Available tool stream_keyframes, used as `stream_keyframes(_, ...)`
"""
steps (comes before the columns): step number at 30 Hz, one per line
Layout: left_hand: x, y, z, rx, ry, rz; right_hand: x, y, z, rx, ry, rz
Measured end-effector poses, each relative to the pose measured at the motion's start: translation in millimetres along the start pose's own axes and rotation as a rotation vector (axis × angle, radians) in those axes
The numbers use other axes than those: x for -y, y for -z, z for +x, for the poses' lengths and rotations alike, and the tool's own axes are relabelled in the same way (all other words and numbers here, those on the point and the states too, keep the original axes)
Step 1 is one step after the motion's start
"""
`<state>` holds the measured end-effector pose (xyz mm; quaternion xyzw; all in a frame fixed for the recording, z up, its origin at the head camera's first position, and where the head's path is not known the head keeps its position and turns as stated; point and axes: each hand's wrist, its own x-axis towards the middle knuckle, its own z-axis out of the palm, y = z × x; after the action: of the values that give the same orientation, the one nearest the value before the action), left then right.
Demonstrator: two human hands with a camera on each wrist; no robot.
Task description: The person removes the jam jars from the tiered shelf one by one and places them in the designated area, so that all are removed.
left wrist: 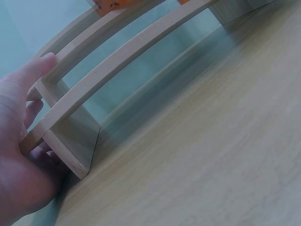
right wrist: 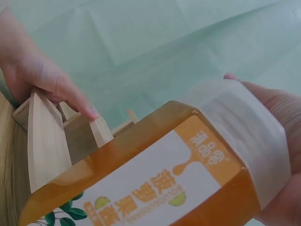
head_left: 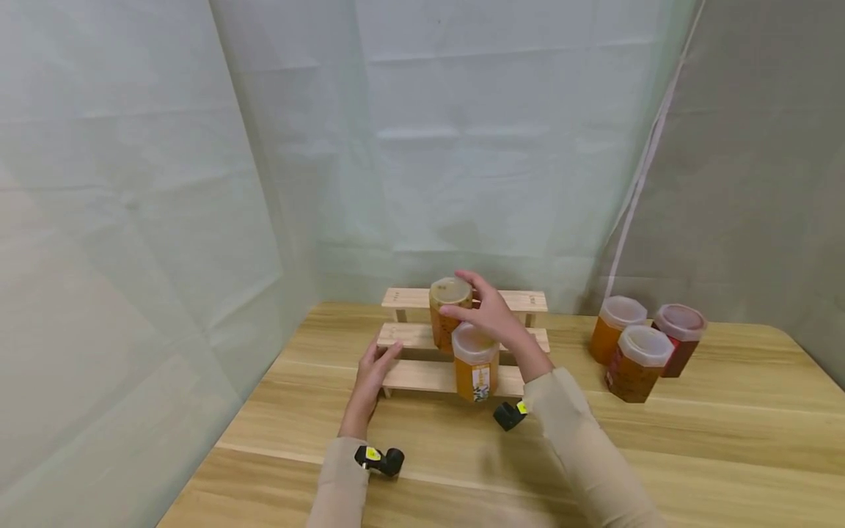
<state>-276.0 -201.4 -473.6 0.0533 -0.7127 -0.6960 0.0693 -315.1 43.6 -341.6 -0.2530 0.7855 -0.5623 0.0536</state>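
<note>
A three-tier wooden rack [head_left: 422,375] stands on the table. My left hand [head_left: 371,374] grips its left end; in the left wrist view the thumb [left wrist: 40,67] lies on the middle tier's edge and other fingers reach behind. With thumb and fingers about its upper part, my right hand [head_left: 494,317] holds an orange-brown jar [head_left: 444,323] with dark specks, at the middle tier. Whether its base touches the board is hidden. An orange jar [head_left: 466,374] with a white label and pale lid stands on the lowest tier, in front; its label [right wrist: 155,183] fills much of the right wrist view.
To the right of the rack, three lidded jars stand close together: an orange one [head_left: 604,341], a dark red one [head_left: 683,356] and a brownish one [head_left: 630,378]. Pale cloth [head_left: 462,147] hangs behind the table [head_left: 449,469] and along the left side.
</note>
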Motion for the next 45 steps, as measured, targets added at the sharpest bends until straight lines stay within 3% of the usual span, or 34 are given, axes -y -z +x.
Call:
stream_keyframes(10,-1.2,-0.8,-1.2,0.0,0.004,0.008,-1.2,-0.3,-0.5,-0.027,-0.047,-0.025)
stream_keyframes(17,-0.4,-4.4,2.9,0.02,0.002,-0.002,-2.5,2.3,-3.4,-0.092,-0.062,-0.026)
stream_keyframes(24,-1.2,-5.4,0.2,0.006,0.004,0.002,-3.4,1.3,-6.7,-0.127,-0.025,0.008)
stream_keyframes(32,-7.6,-6.9,0.9,0.025,0.007,-0.002,2.5,6.0,-8.7,-0.175,0.082,0.077)
stream_keyframes(39,-17.2,-7.9,-8.9,0.075,0.048,-0.006,22.9,7.8,-28.4,-0.385,0.206,0.11)
stream_keyframes(42,-15.3,-8.4,-7.1,0.062,0.027,-0.012,35.5,16.2,-35.9,-0.497,0.275,0.187)
stream_keyframes(45,-9.1,-8.6,-3.9,0.037,0.008,-0.013,44.1,30.0,-44.2,-0.614,0.284,0.292)
